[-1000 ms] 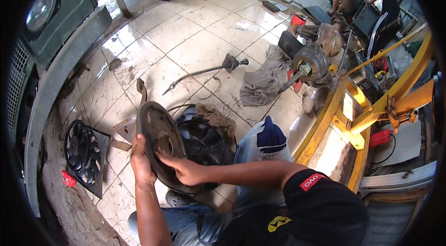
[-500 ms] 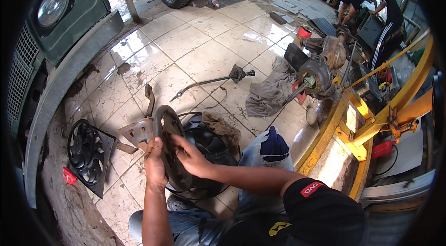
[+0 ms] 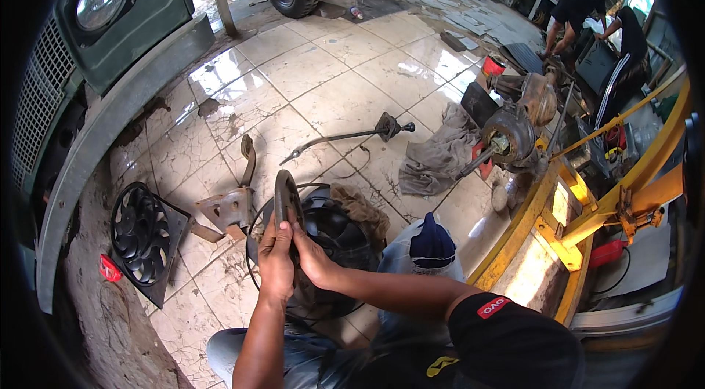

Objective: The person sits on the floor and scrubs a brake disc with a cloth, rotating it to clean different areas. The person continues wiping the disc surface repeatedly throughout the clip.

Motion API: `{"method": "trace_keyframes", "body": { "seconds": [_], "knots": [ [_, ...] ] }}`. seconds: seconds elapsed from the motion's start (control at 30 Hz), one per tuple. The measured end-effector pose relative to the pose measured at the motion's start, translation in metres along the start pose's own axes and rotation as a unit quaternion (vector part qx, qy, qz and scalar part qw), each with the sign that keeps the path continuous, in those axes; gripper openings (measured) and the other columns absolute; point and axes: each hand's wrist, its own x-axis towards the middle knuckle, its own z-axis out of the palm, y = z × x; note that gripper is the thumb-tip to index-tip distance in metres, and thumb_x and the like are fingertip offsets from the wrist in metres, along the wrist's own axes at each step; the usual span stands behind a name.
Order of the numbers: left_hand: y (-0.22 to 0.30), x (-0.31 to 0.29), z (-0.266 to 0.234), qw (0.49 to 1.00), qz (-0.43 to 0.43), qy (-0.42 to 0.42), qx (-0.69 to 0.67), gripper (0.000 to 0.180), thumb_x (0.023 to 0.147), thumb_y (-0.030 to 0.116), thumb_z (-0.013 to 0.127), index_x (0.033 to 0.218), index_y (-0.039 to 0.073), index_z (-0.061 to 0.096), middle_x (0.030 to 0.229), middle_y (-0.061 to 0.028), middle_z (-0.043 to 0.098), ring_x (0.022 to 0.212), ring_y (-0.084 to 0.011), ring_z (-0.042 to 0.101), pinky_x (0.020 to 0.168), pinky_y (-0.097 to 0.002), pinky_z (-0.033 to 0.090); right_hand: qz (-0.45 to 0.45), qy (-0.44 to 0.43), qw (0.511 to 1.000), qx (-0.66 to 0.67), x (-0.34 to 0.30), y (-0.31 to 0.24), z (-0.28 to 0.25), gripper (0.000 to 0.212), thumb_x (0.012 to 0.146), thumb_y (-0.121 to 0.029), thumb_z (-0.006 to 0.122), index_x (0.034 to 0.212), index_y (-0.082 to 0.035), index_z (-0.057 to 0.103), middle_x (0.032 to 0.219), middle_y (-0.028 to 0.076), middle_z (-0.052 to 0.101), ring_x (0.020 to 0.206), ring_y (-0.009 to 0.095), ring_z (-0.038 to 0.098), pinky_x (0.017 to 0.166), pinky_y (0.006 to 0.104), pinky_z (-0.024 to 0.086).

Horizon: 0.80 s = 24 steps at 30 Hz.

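Note:
A dark, worn round part with a raised rim (image 3: 283, 197) stands almost edge-on in front of me, above a black fan assembly (image 3: 330, 227). I cannot make out its exact kind. My left hand (image 3: 277, 257) grips its near left edge, thumb up against the rim. On its other face rests my right hand (image 3: 312, 260), fingers together and partly hidden behind the part. Both palms are close together, with the part's lower portion between them. Just left on the floor lies a rusty pedal bracket (image 3: 226, 209) with its curved pedal arm (image 3: 248, 158).
A second fan (image 3: 139, 224) and a red object (image 3: 110, 268) lie left. Ahead is a gear lever (image 3: 345, 135). A brown rag (image 3: 363, 214), grey cloth (image 3: 433, 161), axle assembly (image 3: 540, 99) and yellow metal frame (image 3: 514, 242) are rightward. A green vehicle (image 3: 125, 44) stands left; people work behind.
The round part has turned from a slanted face view to nearly edge-on. My left hand has moved right, and the right hand has come lower, closer to the left. The view has shifted slightly.

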Motion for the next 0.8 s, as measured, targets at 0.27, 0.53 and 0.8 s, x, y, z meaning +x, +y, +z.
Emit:
{"method": "trace_keyframes", "body": {
  "seconds": [0.27,0.53,0.8],
  "knots": [
    [0.004,-0.001,-0.005,1.0,0.001,0.012,-0.006,0.044,0.101,0.025,0.052,0.137,0.0,0.05,0.131,-0.0075,0.057,0.12,-0.0157,0.05,0.106,-0.0292,0.034,0.091,-0.026,0.995,0.035,0.001,-0.025,0.007,0.065,0.106,-0.044,0.02,0.152,0.001,0.015,0.157,0.015,0.02,0.144,0.019,0.018,0.116,0.028,0.017],
    [-0.001,-0.001,-0.013,0.999,-0.019,0.04,-0.032,0.046,0.101,0.028,0.052,0.137,0.0,0.05,0.131,-0.0085,0.057,0.12,-0.0168,0.05,0.106,-0.0307,0.035,0.049,-0.107,0.992,-0.035,0.003,-0.009,0.0,0.065,0.106,-0.041,0.015,0.152,0.002,0.002,0.16,0.017,0.005,0.149,0.024,0.002,0.12,0.0311,0.005],
    [0.01,0.017,-0.033,0.983,-0.134,0.019,-0.123,0.052,0.103,0.044,0.041,0.137,0.006,0.048,0.123,-0.0086,0.058,0.111,-0.0196,0.054,0.101,-0.0331,0.04,0.005,-0.125,0.992,-0.005,-0.001,0.02,0.007,0.067,0.106,-0.041,0.018,0.151,0.005,-0.001,0.16,0.02,-0.005,0.148,0.027,-0.008,0.12,0.0336,0.0]
  ]
}}
